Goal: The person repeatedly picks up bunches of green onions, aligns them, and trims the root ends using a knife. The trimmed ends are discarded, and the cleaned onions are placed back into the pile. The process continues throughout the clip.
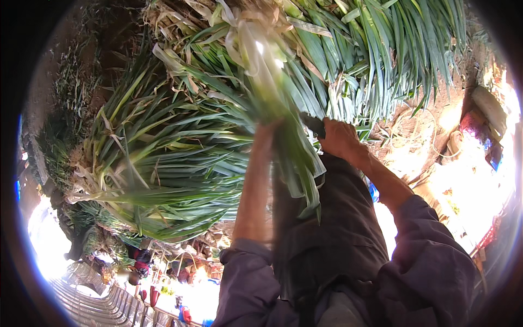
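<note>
My left hand [270, 126] is closed around a bunch of leeks [265, 88], blurred by motion. The bunch's pale stalk ends point away from me, and its green leaves hang down over my dark trousers [331, 229]. To the right, my right hand [341, 138] grips a dark, flat-bladed tool [314, 124], which looks like a knife. Its blade points left, close beside the held leaves; I cannot tell whether it touches them. Beyond both hands lies a large heap of leeks [388, 53], and another pile of leeks [184, 143] spreads to the left of my left forearm.
Dry leaf scraps [73, 69] litter the ground at far left. On the bare soil to the right lies a loop of pale cord [433, 135], near a bundle of sacks [476, 131]. At lower left are a person [139, 263] and curved metal railings [110, 304].
</note>
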A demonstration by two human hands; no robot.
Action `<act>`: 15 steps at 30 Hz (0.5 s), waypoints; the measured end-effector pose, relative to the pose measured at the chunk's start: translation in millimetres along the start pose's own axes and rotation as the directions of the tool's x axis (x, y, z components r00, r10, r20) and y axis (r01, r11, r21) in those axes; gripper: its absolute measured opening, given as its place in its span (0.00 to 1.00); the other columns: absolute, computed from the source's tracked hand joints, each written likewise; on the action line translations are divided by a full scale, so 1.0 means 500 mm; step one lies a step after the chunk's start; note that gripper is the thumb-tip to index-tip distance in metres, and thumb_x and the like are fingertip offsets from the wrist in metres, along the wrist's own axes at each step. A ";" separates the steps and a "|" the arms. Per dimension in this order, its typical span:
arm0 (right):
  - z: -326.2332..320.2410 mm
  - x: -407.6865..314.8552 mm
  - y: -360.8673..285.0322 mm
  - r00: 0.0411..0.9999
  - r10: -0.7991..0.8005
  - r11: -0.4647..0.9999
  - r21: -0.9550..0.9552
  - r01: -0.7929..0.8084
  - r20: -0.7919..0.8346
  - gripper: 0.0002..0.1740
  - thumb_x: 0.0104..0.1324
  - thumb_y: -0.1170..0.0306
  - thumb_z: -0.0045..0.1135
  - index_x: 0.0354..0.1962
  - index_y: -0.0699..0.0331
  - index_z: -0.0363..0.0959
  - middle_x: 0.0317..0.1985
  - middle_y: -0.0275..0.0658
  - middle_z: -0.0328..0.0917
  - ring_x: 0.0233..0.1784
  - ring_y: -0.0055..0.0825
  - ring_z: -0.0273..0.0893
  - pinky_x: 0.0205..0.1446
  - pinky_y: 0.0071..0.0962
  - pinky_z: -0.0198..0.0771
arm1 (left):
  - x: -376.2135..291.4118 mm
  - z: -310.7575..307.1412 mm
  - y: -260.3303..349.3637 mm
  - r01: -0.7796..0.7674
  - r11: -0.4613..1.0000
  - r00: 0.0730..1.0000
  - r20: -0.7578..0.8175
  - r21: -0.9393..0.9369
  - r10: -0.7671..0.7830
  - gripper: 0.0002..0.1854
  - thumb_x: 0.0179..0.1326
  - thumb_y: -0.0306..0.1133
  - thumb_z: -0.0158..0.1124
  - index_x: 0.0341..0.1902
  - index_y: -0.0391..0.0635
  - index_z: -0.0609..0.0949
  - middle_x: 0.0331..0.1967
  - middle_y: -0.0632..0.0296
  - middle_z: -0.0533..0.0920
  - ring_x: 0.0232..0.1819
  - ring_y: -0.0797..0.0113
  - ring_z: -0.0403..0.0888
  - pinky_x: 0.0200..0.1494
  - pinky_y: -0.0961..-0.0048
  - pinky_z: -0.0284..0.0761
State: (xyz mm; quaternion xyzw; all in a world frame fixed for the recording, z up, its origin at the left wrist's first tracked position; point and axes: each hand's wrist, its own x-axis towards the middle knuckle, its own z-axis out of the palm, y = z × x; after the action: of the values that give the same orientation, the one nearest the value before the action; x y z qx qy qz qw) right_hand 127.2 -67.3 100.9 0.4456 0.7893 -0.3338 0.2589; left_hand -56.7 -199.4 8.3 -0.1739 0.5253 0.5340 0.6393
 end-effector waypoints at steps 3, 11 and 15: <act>-0.005 0.018 0.008 1.000 -0.006 0.999 0.041 0.007 -0.021 0.22 0.59 0.59 0.62 0.48 0.63 0.75 0.38 0.50 0.85 0.44 0.52 0.84 0.53 0.49 0.77 | 0.011 0.000 -0.010 0.001 1.000 1.000 -0.003 0.008 -0.001 0.19 0.68 0.28 0.67 0.60 0.38 0.77 0.42 0.54 0.86 0.37 0.61 0.87 0.38 0.66 0.87; -0.042 0.196 -0.055 0.999 -0.037 0.991 0.127 0.033 0.029 0.25 0.61 0.57 0.62 0.46 0.70 0.74 0.40 0.59 0.84 0.48 0.60 0.83 0.57 0.52 0.76 | -0.013 -0.006 0.007 0.019 0.995 0.999 -0.040 0.103 -0.015 0.20 0.72 0.40 0.62 0.60 0.40 0.77 0.41 0.58 0.84 0.38 0.65 0.84 0.42 0.67 0.82; -0.067 0.355 -0.113 0.992 -0.115 0.984 0.129 0.121 -0.052 0.25 0.62 0.57 0.59 0.46 0.71 0.78 0.40 0.61 0.84 0.48 0.59 0.84 0.56 0.52 0.77 | -0.029 -0.018 0.032 0.043 0.995 0.999 -0.002 0.092 -0.043 0.22 0.72 0.48 0.60 0.56 0.41 0.79 0.37 0.59 0.83 0.35 0.65 0.83 0.39 0.68 0.81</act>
State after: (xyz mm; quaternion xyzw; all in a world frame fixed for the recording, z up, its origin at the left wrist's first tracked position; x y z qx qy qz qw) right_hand -9.3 30.5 13.8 0.4217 0.7961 -0.3897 0.1911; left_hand -73.1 -208.0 22.5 -0.1556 0.5457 0.4953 0.6578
